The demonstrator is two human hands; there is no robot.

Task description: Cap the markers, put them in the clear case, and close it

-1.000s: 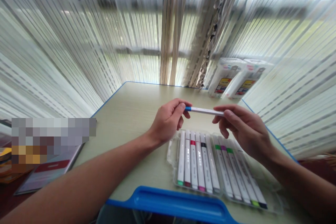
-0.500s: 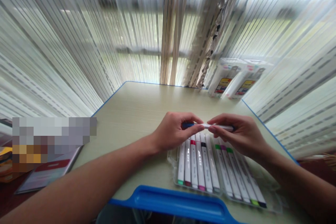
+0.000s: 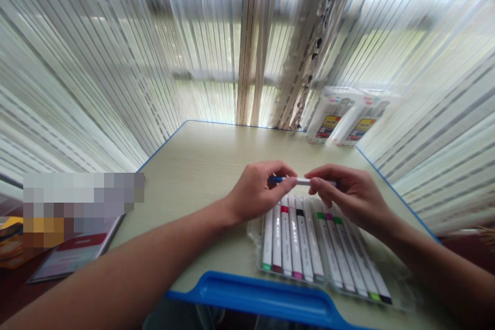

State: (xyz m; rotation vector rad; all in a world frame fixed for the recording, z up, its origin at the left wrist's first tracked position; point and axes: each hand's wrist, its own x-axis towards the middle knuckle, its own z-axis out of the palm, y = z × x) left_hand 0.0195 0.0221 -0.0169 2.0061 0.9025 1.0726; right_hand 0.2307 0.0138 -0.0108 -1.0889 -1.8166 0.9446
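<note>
Between my two hands, a white marker (image 3: 303,181) with a blue end lies level, held above the open case. My left hand (image 3: 260,190) pinches it toward its blue end with thumb and fingers. My right hand (image 3: 348,192) grips the other end, which is partly hidden behind the fingers. Below them is a clear plastic marker case (image 3: 253,234) lying open on the table. Rows of white markers (image 3: 296,247) with coloured ends fill both of its halves; my hands cover some of their far ends.
The pale tabletop (image 3: 209,154) has a blue rim and a blue trough (image 3: 266,294) at its near edge. Two upright marker packs (image 3: 328,118) stand at the back right. String curtains (image 3: 201,36) hang beyond. A flat booklet (image 3: 73,255) lies at the left.
The fingers of my right hand have shifted on the marker, with the thumb more upright and more of the white barrel showing between my hands. The case and its markers stay put.
</note>
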